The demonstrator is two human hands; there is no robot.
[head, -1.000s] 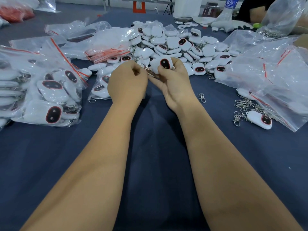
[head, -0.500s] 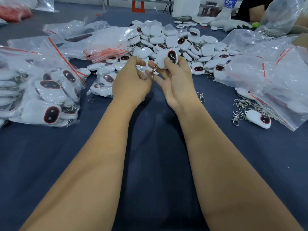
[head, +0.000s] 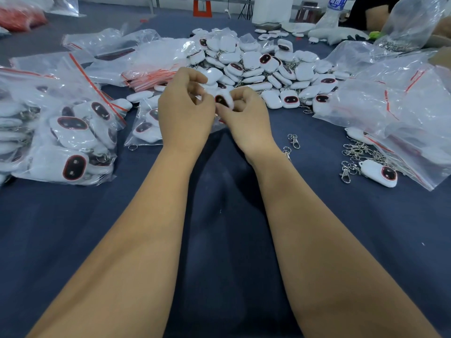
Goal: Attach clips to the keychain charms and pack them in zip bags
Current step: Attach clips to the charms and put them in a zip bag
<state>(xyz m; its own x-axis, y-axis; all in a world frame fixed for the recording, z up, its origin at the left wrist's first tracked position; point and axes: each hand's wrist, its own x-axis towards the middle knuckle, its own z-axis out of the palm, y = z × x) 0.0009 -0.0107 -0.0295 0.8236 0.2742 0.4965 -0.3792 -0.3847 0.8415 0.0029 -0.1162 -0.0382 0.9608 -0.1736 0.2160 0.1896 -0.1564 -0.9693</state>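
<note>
Between my two hands sits a white keychain charm [head: 223, 100] with a dark, red-rimmed oval face. My right hand [head: 246, 118] curls its fingers round the charm. My left hand [head: 184, 111] meets it from the left, fingers curled and pinching at the charm's edge; whatever it pinches is hidden by the fingers. Behind my hands lies a large pile of loose charms [head: 263, 67]. Two metal clips [head: 292, 141] lie on the blue cloth to the right of my right wrist. More clips [head: 358, 154] lie tangled further right, beside a single charm [head: 378, 173].
Filled zip bags [head: 61, 132] of charms are stacked at the left. A small bag with charms [head: 146, 123] lies by my left hand. Empty zip bags [head: 395, 103] with red strips heap up at the right and far left. Another person's arm [head: 375, 15] is at the far right.
Both hands have come down closer together. The charm, held up at my right fingertips half a second ago, now sits lower between curled fingers of both hands.
</note>
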